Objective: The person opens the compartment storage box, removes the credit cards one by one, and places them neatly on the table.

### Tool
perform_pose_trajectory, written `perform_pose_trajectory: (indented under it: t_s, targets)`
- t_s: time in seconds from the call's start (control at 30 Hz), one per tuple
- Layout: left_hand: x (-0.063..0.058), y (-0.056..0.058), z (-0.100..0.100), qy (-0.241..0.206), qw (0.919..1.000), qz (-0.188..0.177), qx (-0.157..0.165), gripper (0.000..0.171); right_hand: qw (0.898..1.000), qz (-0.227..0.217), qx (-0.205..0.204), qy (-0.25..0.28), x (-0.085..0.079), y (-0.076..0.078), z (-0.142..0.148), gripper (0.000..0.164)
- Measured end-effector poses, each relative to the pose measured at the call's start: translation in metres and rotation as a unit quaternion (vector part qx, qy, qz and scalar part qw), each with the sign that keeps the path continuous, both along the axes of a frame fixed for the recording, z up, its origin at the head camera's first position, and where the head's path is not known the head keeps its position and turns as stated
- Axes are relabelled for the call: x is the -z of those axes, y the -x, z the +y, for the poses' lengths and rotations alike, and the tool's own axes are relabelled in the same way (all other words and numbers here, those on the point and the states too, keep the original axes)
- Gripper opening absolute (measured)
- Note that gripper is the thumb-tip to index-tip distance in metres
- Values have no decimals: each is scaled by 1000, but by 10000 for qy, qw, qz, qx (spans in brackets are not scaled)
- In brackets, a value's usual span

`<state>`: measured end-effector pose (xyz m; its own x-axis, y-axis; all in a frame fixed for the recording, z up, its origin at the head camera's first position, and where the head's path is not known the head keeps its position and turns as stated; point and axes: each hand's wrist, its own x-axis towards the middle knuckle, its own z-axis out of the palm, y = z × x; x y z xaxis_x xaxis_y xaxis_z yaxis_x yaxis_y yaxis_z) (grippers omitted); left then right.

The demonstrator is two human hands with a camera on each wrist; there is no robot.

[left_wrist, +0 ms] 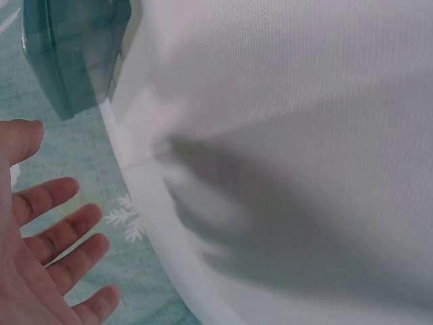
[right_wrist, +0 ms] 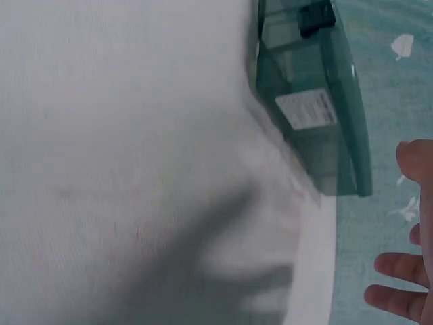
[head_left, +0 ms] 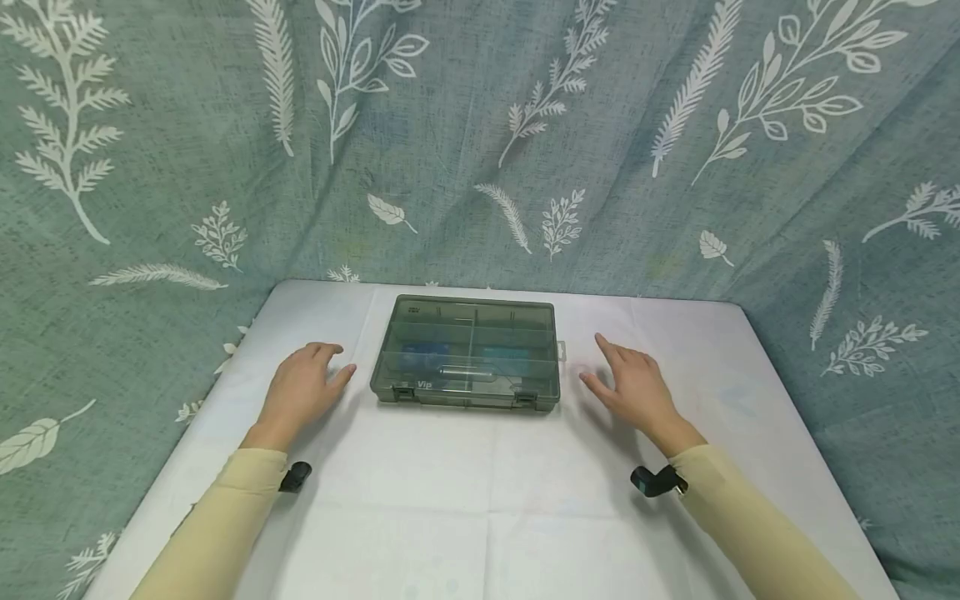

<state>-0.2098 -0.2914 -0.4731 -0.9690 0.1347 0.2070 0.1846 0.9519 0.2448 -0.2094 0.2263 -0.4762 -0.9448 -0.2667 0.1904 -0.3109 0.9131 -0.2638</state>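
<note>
A dark green see-through plastic case (head_left: 468, 354) lies with its lid down on the white cloth, two latches along its near side. Dividers and some blue items show dimly through the lid. My left hand (head_left: 303, 387) hovers left of the case, fingers spread and touching nothing. To the right of it, my right hand (head_left: 630, 387) is held the same way, apart from the case. The left wrist view shows a corner of the case (left_wrist: 78, 54) beyond my thumb. In the right wrist view, a white label (right_wrist: 306, 109) is on the underside of the case.
The white cloth (head_left: 420, 517) covers the table in front of the case. Behind and at both sides hangs a green curtain (head_left: 450, 167) with white leaf prints. A small black device (head_left: 654, 481) sits at the right wrist, another (head_left: 296, 477) at the left.
</note>
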Motion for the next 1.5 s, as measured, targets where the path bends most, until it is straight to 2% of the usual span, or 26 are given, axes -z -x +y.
perform_pose_trajectory:
  t_s: [0.27,0.57,0.7,0.93,1.2,1.5]
  targets:
    - [-2,-4,8,-564,9972,-486,-106,51,9987,-86,-109,493,-7,-9,-12,69]
    - [-5,-9,18,-932,9900,-1056,14,46,9946,-405,-288,912,-11,-20,-28,44]
    - [-4,-10,22,-1023,9887,-1089,119,43,9919,-453,-435,1102,-10,-24,-34,37]
    - [0,-10,26,-1078,9873,-1145,222,52,9835,-691,-686,1523,-12,-31,-45,29]
    - [4,-7,31,-1167,9851,-1213,358,61,9783,-989,-893,1589,-8,-40,-59,15]
    - [8,-4,33,-958,9856,-1239,631,69,9721,-1123,-1174,1690,1,-46,-78,10]
